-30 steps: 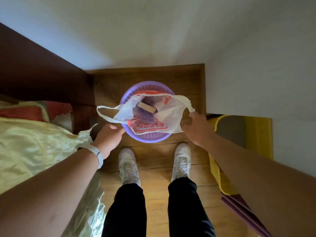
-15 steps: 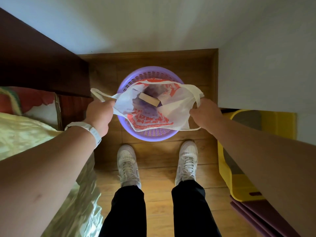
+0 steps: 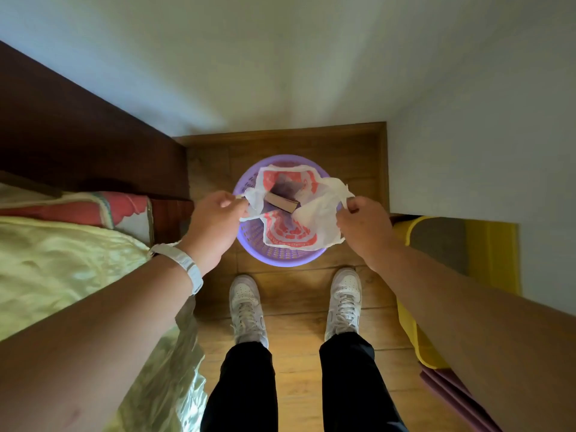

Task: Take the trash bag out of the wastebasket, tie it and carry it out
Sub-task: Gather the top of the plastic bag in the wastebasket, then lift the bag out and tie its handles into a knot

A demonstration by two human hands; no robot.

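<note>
A round purple wastebasket [image 3: 274,257] stands on the wooden floor in a corner, just ahead of my white shoes. A white trash bag [image 3: 314,219] with red print hangs open over it, with a small brown box [image 3: 280,201] inside. My left hand [image 3: 215,219] pinches the bag's left handle at the basket's left rim. At the right rim my right hand [image 3: 363,224] pinches the right handle. Both handles are pulled up and apart, so the bag's mouth is stretched wide. How much of the bag's lower part still sits in the basket is hidden.
A bed with a pale yellow cover [image 3: 62,269] and a red pillow [image 3: 93,207] lies at my left, against a dark wooden headboard [image 3: 78,135]. A yellow container [image 3: 461,244] stands at the right by the white wall [image 3: 483,151]. Purple boards [image 3: 452,394] lie at lower right.
Both hands have risen and drawn closer together with the bag's handles. The bag's mouth has narrowed and lifted above the basket rim. The view has tilted a little.
</note>
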